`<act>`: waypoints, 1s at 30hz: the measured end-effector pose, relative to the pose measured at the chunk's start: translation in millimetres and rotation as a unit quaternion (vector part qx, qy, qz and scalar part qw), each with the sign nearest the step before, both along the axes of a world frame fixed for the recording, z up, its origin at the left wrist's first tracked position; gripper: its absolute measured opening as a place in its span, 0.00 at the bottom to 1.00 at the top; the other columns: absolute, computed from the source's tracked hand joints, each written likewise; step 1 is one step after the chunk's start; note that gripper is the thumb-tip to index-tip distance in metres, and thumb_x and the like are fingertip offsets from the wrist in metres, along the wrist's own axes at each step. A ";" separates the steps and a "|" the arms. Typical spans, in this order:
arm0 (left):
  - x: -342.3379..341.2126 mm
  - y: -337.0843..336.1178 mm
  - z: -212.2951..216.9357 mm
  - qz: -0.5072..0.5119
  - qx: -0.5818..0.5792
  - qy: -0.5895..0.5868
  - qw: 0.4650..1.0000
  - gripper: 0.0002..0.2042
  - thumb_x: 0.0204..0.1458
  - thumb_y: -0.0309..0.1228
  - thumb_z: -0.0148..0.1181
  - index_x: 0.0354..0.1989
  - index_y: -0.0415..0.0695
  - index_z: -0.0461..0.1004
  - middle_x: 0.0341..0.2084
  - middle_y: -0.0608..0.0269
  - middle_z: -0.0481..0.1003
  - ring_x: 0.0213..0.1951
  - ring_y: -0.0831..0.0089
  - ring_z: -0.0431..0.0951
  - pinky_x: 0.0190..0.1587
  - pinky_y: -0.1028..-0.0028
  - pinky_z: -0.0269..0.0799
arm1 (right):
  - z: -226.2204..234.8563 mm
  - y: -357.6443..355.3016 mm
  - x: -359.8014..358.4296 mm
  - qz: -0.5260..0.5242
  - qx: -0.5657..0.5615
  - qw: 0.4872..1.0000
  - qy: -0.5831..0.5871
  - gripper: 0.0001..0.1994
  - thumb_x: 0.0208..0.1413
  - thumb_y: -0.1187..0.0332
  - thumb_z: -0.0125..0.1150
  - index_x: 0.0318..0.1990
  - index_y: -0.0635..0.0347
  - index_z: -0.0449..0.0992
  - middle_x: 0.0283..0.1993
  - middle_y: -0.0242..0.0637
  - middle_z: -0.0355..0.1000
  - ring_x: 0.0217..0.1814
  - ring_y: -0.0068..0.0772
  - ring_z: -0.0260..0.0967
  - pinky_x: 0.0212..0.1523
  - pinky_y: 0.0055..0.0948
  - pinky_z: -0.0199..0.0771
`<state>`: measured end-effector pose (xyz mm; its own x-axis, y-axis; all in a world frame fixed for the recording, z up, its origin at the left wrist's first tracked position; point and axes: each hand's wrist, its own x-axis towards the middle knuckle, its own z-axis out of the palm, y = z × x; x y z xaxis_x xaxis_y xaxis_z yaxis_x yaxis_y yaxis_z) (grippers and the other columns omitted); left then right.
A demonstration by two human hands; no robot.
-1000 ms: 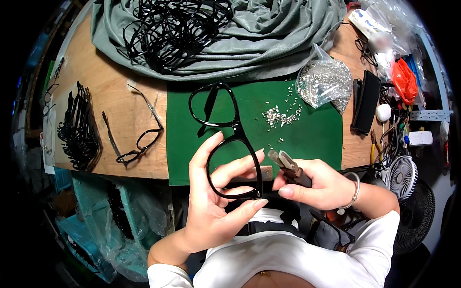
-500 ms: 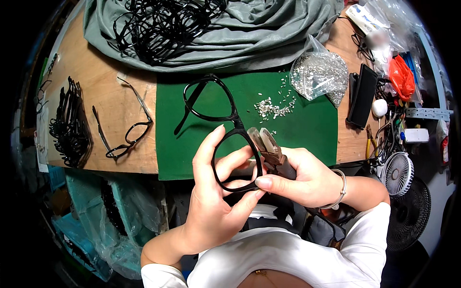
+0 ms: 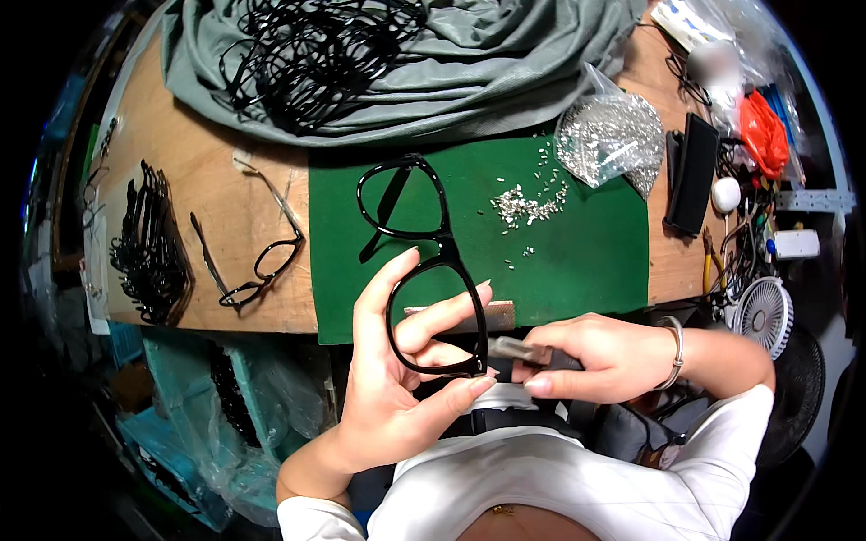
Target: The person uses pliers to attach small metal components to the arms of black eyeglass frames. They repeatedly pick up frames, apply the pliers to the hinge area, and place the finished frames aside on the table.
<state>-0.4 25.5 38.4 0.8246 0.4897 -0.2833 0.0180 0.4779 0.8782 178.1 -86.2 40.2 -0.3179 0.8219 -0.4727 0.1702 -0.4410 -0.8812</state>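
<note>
My left hand [image 3: 388,392] is closed on a black glasses frame [image 3: 446,245], its fingers passing behind and through the near rim and its thumb at the lower corner. The frame stands tilted above the mat's front edge; one temple arm shows folded behind the far rim. My right hand [image 3: 613,356] is wrapped round a pair of pliers [image 3: 523,351], whose jaws point left at the frame's lower corner. Whether the jaws touch the frame I cannot tell. Small silvery pieces [image 3: 523,206] lie scattered on the green mat [image 3: 577,261].
A clear bag [image 3: 612,135] of silvery pieces lies at the mat's far right. Black frames [image 3: 316,68] heap on grey cloth [image 3: 487,99]. Left are stacked frames [image 3: 151,248] and a single pair of glasses [image 3: 262,284]. Right are a black case [image 3: 693,176], yellow-handled pliers [image 3: 708,261] and a fan [image 3: 763,311].
The pliers have swung down from beside the bridge to the frame's lower corner, and my right hand has drawn away from the rim. My left hand still holds the frame. The view has shifted slightly.
</note>
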 end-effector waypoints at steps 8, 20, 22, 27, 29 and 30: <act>3.1 -1.3 -2.9 -0.028 0.027 0.005 0.999 0.42 0.39 0.12 0.54 0.58 0.42 0.31 0.50 0.41 0.60 0.43 0.63 0.72 0.43 0.72 0.70 | 4.5 14.0 -5.6 0.073 0.036 0.987 -0.136 0.18 0.50 0.57 0.51 0.27 0.69 0.69 0.18 0.50 0.67 0.24 0.51 0.67 0.28 0.39 0.67; 6.4 0.6 -11.6 -0.043 0.035 0.037 0.998 0.40 0.40 0.11 0.51 0.58 0.44 0.31 0.52 0.42 0.57 0.42 0.68 0.72 0.41 0.77 0.70 | -29.1 -6.1 14.1 -0.021 0.079 0.976 -0.200 0.26 0.48 0.57 0.55 0.47 0.71 0.62 0.37 0.52 0.68 0.38 0.47 0.67 0.40 0.33 0.66; 14.8 -2.9 -12.1 -0.023 0.032 0.059 0.997 0.40 0.40 0.12 0.53 0.58 0.43 0.33 0.49 0.45 0.60 0.36 0.75 0.72 0.38 0.80 0.69 | -43.8 -14.6 1.7 -0.013 0.109 0.928 -0.357 0.29 0.46 0.59 0.56 0.49 0.74 0.59 0.34 0.50 0.67 0.35 0.46 0.66 0.38 0.35 0.65; -8.2 -6.4 -35.0 -0.019 0.064 0.018 0.998 0.37 0.40 0.15 0.56 0.55 0.45 0.38 0.41 0.46 0.64 0.26 0.83 0.68 0.33 0.84 0.65 | -62.1 -17.4 -12.3 0.000 0.182 0.872 -0.454 0.28 0.44 0.60 0.56 0.49 0.73 0.60 0.30 0.42 0.65 0.33 0.38 0.64 0.34 0.33 0.62; -25.6 -18.4 -38.0 0.000 0.099 0.035 0.995 0.35 0.41 0.14 0.53 0.55 0.45 0.39 0.39 0.45 0.65 0.26 0.83 0.68 0.34 0.83 0.65 | -60.6 -14.6 -4.4 -0.045 0.178 0.887 -0.424 0.25 0.44 0.62 0.57 0.46 0.70 0.62 0.29 0.42 0.65 0.33 0.40 0.64 0.34 0.33 0.62; -33.8 -22.8 -40.7 -0.005 0.106 0.041 0.994 0.33 0.43 0.14 0.51 0.54 0.46 0.39 0.39 0.42 0.65 0.26 0.82 0.69 0.35 0.82 0.66 | -59.5 -11.6 0.6 -0.077 0.181 0.881 -0.431 0.21 0.42 0.64 0.58 0.43 0.66 0.64 0.29 0.42 0.65 0.33 0.41 0.64 0.34 0.34 0.62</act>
<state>-34.2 2.7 -2.3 0.8077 0.5378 -0.2414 0.0972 0.2823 0.9544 178.7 -97.8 -19.3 0.1585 0.9704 -0.1822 0.8079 -0.2336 -0.5410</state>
